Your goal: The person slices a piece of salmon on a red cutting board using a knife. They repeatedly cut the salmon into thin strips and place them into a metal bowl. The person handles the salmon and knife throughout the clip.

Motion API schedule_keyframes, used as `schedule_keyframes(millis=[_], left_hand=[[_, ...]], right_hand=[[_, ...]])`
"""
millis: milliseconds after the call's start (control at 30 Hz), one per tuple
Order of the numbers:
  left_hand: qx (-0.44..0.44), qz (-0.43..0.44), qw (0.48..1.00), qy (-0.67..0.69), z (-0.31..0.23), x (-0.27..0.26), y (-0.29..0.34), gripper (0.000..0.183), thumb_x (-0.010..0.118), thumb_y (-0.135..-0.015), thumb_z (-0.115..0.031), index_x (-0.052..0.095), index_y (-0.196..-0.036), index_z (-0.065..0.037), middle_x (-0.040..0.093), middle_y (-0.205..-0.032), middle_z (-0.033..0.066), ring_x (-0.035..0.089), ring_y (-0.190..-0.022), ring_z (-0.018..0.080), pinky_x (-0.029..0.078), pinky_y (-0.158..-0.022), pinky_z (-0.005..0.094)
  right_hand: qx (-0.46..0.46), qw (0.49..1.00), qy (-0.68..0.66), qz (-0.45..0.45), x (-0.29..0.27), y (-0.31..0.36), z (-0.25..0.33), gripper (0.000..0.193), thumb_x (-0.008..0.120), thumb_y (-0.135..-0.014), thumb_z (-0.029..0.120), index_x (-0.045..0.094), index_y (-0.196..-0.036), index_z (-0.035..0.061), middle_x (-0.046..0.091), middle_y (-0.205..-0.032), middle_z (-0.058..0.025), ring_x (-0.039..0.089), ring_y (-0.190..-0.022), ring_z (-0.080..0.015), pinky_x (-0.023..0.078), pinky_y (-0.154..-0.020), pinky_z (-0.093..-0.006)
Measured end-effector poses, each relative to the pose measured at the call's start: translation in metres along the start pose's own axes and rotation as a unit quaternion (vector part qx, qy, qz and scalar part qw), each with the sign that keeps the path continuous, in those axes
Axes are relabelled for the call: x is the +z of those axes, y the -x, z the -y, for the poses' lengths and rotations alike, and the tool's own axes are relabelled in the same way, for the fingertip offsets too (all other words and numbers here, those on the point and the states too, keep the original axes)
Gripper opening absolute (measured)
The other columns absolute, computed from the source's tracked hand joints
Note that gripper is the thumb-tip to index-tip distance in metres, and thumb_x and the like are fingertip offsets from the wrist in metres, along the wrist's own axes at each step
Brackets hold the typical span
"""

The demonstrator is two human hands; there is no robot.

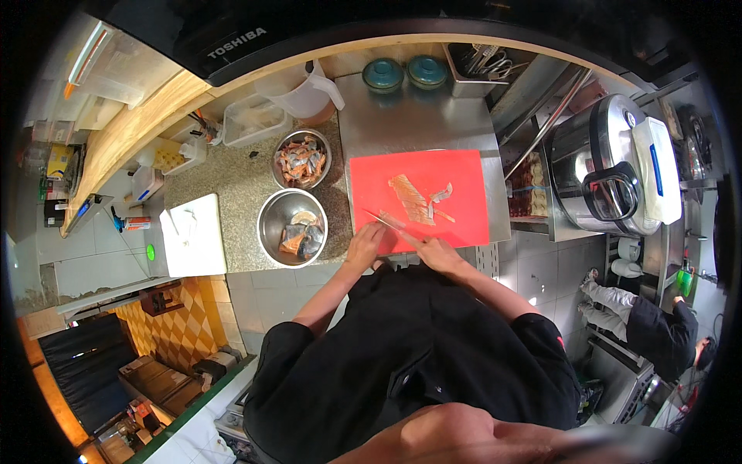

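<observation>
Orange fish strips [410, 201], thin, flat, on red bd [466, 182].

I watch from afar through one head-worn fisheye; it looks steeply down from close above, over the wearer's black shirt [417, 332] onto the counter [363, 124], centred by the near left corner of the red cutting board [464, 182]; the counter's near edge crosses mid-view.

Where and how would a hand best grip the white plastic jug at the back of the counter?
Likely by its handle, closing around it from the right, near side: the handle juts that way from the white plastic jug, while a clear plastic tub sits close on its left.
</observation>
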State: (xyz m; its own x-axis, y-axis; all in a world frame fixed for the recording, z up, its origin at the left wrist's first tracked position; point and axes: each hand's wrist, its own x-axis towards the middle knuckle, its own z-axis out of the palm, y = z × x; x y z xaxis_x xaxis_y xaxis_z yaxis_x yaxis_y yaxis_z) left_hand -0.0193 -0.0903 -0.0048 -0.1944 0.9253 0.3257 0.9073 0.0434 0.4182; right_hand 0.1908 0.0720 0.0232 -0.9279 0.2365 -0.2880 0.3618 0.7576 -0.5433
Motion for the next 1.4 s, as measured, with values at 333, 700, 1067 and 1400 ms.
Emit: schedule_keyframes(millis=[333, 700, 1067, 1400], left_hand=[[-0.068, -0.002, 0.998, -0.006, -0.016, -0.008, -0.011, 0.028, 0.067, -0.085, -0.006, 0.070, -0.112, 0.000, 0.068, -0.111, 0.0121, 0.066, -0.105, 0.0318, 0.056, -0.093, 0.0442], [-0.108, 0.194, 0.971, -0.090, -0.010, -0.002, -0.039, 0.032, 0.069, -0.090, -0.009, 0.059, -0.119, -0.001, 0.060, -0.113, 0.0192, 0.062, -0.111, 0.0401, 0.055, -0.092, 0.0514], [-0.033, 0.225, 0.970, -0.081, 0.020, 0.008, -0.044, 0.035, 0.070, -0.089, -0.012, 0.057, -0.121, -0.008, 0.059, -0.119, 0.0154, 0.067, -0.109, 0.0350, 0.060, -0.090, 0.0451], [-0.086, 0.128, 0.977, -0.147, 0.006, 0.019, -0.102, 0.070, 0.075, -0.092, -0.036, 0.049, -0.147, -0.002, 0.053, -0.140, 0.0195, 0.054, -0.128, 0.0384, 0.052, -0.101, 0.0487]], right_hand=[[0.007, 0.995, -0.069, 0.066, -0.063, 0.112, -0.032, 0.077, 0.062, -0.096, 0.008, 0.036, -0.165, 0.0319, 0.059, -0.073, -0.0235, 0.067, -0.073, -0.0441, 0.051, -0.070, -0.0553], [0.251, 0.887, -0.305, -0.237, -0.051, 0.064, -0.067, 0.038, 0.076, -0.097, 0.018, 0.058, -0.124, -0.0020, 0.066, -0.066, -0.0123, 0.062, -0.049, -0.0164, 0.051, -0.052, -0.0374], [0.145, 0.929, -0.042, -0.338, -0.047, -0.032, -0.058, 0.049, 0.092, -0.074, 0.023, 0.064, -0.107, -0.0017, 0.054, -0.136, -0.0197, 0.061, -0.116, -0.0413, 0.055, -0.093, -0.0496], [0.090, 0.949, -0.215, -0.212, -0.058, -0.075, -0.078, 0.031, 0.083, -0.081, 0.020, 0.062, -0.090, -0.0008, 0.069, -0.082, -0.0170, 0.069, -0.077, -0.0399, 0.057, -0.072, -0.0491]])
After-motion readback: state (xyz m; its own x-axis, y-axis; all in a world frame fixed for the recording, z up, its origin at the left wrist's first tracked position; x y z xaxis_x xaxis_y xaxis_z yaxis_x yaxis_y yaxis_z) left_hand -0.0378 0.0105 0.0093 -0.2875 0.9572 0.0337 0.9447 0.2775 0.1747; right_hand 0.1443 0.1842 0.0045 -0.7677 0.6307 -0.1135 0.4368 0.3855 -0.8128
